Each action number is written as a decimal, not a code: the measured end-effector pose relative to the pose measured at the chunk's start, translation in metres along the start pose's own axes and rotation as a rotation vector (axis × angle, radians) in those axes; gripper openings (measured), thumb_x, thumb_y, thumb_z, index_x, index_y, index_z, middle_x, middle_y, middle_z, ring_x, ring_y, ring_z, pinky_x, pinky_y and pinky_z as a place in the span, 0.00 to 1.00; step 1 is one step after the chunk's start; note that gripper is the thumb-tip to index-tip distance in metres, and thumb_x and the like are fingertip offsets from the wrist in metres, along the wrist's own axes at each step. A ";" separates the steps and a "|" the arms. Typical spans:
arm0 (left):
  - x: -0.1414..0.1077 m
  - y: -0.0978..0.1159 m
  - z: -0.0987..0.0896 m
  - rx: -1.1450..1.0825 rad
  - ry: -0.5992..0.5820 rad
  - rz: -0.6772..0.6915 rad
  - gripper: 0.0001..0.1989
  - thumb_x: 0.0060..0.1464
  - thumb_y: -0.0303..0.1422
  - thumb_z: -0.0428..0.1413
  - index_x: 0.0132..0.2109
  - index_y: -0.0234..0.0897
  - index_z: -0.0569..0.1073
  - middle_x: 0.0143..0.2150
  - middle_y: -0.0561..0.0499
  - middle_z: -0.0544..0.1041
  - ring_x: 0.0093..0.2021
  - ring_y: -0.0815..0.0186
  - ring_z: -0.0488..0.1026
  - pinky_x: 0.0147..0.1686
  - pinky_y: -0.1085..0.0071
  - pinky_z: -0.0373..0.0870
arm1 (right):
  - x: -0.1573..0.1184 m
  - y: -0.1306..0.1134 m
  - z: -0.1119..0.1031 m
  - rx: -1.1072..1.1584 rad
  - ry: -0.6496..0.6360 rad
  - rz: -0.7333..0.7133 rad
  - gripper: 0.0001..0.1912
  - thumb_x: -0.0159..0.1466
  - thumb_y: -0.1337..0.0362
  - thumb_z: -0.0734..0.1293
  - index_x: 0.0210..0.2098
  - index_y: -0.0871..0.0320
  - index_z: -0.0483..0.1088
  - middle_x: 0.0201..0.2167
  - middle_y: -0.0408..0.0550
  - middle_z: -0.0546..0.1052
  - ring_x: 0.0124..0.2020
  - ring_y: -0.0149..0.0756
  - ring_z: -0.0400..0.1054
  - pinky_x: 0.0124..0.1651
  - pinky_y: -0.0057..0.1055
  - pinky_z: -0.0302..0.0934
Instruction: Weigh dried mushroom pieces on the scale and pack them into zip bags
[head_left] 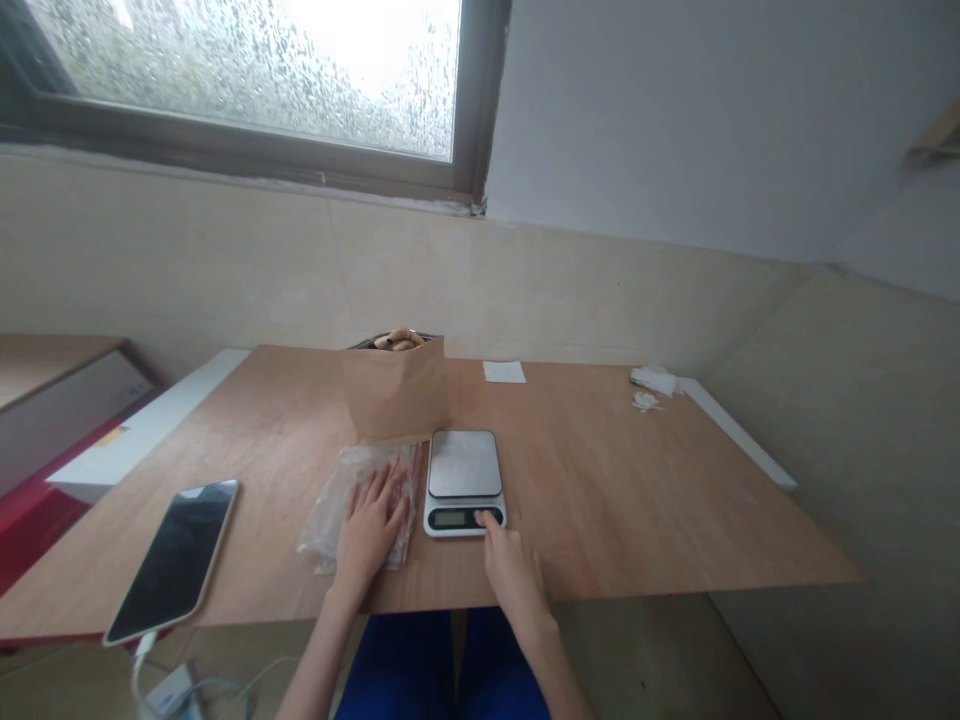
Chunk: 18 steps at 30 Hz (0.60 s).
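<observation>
My left hand (pixel 370 527) lies flat, fingers spread, on a crumpled clear plastic bag (pixel 346 510) with reddish strips inside it. My right hand (pixel 514 585) reaches to a digital kitchen scale (pixel 465 480), a fingertip on the front panel beside its lit display. The steel weighing plate carries nothing. Behind the scale and the plastic bag stands a brown paper bag (pixel 394 392), with a dark container of tan pieces (pixel 397 341) partly hidden behind it.
A black smartphone (pixel 174 560) lies left on the wooden table (pixel 622 500), its white charging cable hanging over the near edge. A paper slip (pixel 504 372) and crumpled white tissue (pixel 652 380) lie at the back. A wall and a window stand beyond.
</observation>
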<state>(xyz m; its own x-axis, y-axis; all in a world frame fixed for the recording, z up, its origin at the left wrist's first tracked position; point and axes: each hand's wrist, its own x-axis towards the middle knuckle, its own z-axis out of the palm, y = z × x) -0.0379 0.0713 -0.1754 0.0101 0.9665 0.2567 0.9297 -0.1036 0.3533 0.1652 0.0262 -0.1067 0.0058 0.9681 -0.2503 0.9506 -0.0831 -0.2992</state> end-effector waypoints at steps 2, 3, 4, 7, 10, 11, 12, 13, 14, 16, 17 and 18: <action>-0.001 0.001 0.000 -0.001 -0.013 0.003 0.22 0.58 0.36 0.44 0.59 0.40 0.64 0.63 0.46 0.61 0.64 0.56 0.54 0.60 0.55 0.47 | -0.001 -0.001 0.001 -0.016 -0.015 0.011 0.24 0.65 0.71 0.49 0.56 0.51 0.63 0.37 0.56 0.78 0.39 0.49 0.74 0.33 0.35 0.62; -0.001 0.001 -0.001 -0.001 -0.019 0.003 0.22 0.59 0.36 0.44 0.59 0.39 0.64 0.63 0.46 0.61 0.64 0.56 0.54 0.60 0.55 0.47 | -0.002 -0.001 0.001 -0.016 -0.023 0.014 0.24 0.65 0.71 0.49 0.57 0.51 0.62 0.37 0.56 0.78 0.39 0.49 0.74 0.34 0.35 0.62; -0.001 0.001 -0.001 -0.001 -0.024 0.004 0.22 0.59 0.36 0.44 0.59 0.39 0.64 0.63 0.46 0.61 0.64 0.56 0.54 0.60 0.55 0.47 | -0.002 -0.001 0.001 -0.011 -0.029 0.016 0.24 0.65 0.72 0.49 0.57 0.50 0.62 0.37 0.56 0.78 0.39 0.49 0.74 0.34 0.35 0.62; -0.001 0.000 -0.001 -0.001 -0.023 0.004 0.22 0.59 0.36 0.44 0.59 0.40 0.64 0.63 0.46 0.61 0.64 0.56 0.54 0.60 0.55 0.47 | -0.003 -0.001 -0.002 -0.002 -0.036 0.021 0.26 0.65 0.73 0.49 0.56 0.49 0.63 0.38 0.56 0.78 0.40 0.48 0.74 0.35 0.35 0.62; -0.001 -0.001 0.000 0.004 -0.006 0.011 0.22 0.59 0.36 0.44 0.59 0.41 0.65 0.62 0.47 0.62 0.63 0.57 0.55 0.60 0.56 0.48 | -0.001 -0.001 -0.008 -0.029 -0.046 0.000 0.27 0.63 0.75 0.49 0.55 0.49 0.64 0.38 0.56 0.78 0.41 0.49 0.74 0.36 0.35 0.62; -0.001 -0.001 0.001 0.012 -0.003 0.015 0.22 0.59 0.36 0.44 0.59 0.41 0.64 0.62 0.47 0.62 0.63 0.57 0.55 0.60 0.55 0.48 | 0.000 -0.001 -0.011 -0.046 -0.057 -0.012 0.28 0.62 0.76 0.49 0.55 0.49 0.65 0.38 0.56 0.78 0.41 0.49 0.73 0.36 0.36 0.62; -0.001 -0.001 0.001 0.022 -0.004 0.019 0.22 0.59 0.36 0.44 0.59 0.41 0.64 0.62 0.47 0.62 0.63 0.57 0.55 0.60 0.55 0.48 | 0.001 0.000 -0.013 -0.063 -0.072 -0.026 0.29 0.61 0.77 0.49 0.55 0.49 0.65 0.38 0.57 0.78 0.41 0.49 0.73 0.37 0.36 0.62; -0.001 -0.001 0.001 0.033 -0.007 0.022 0.22 0.59 0.36 0.43 0.59 0.41 0.64 0.62 0.47 0.62 0.63 0.57 0.55 0.60 0.55 0.48 | 0.002 0.002 -0.015 -0.072 -0.087 -0.040 0.30 0.60 0.78 0.50 0.55 0.49 0.64 0.38 0.58 0.78 0.41 0.50 0.73 0.37 0.36 0.62; -0.001 -0.002 0.002 0.044 -0.012 0.025 0.22 0.60 0.36 0.43 0.59 0.41 0.64 0.62 0.47 0.62 0.63 0.57 0.55 0.60 0.55 0.49 | 0.003 0.005 -0.016 -0.065 -0.098 -0.058 0.30 0.60 0.78 0.50 0.56 0.50 0.64 0.39 0.58 0.78 0.41 0.50 0.73 0.37 0.37 0.62; -0.001 -0.002 0.002 0.060 -0.016 0.030 0.22 0.60 0.36 0.42 0.60 0.41 0.63 0.63 0.47 0.61 0.63 0.57 0.55 0.60 0.54 0.50 | 0.006 0.014 -0.019 0.013 -0.109 -0.116 0.29 0.60 0.77 0.51 0.56 0.50 0.64 0.41 0.57 0.78 0.42 0.48 0.73 0.39 0.36 0.62; -0.001 -0.002 0.002 0.066 -0.014 0.032 0.22 0.60 0.36 0.42 0.60 0.41 0.63 0.62 0.47 0.61 0.63 0.57 0.55 0.60 0.54 0.50 | 0.007 0.019 -0.020 0.083 -0.111 -0.161 0.28 0.60 0.76 0.52 0.55 0.50 0.66 0.42 0.56 0.77 0.42 0.46 0.73 0.40 0.35 0.62; -0.001 -0.002 0.002 0.071 -0.009 0.033 0.22 0.60 0.36 0.43 0.60 0.41 0.63 0.62 0.47 0.62 0.63 0.57 0.55 0.60 0.54 0.50 | 0.009 0.024 -0.022 0.166 -0.116 -0.217 0.27 0.61 0.75 0.52 0.53 0.50 0.67 0.43 0.54 0.77 0.42 0.44 0.73 0.40 0.33 0.62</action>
<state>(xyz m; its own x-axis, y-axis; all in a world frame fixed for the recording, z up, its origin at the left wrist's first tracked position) -0.0396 0.0715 -0.1782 0.0438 0.9649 0.2591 0.9525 -0.1186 0.2806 0.1952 0.0378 -0.0963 -0.2367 0.9349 -0.2646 0.8620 0.0764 -0.5010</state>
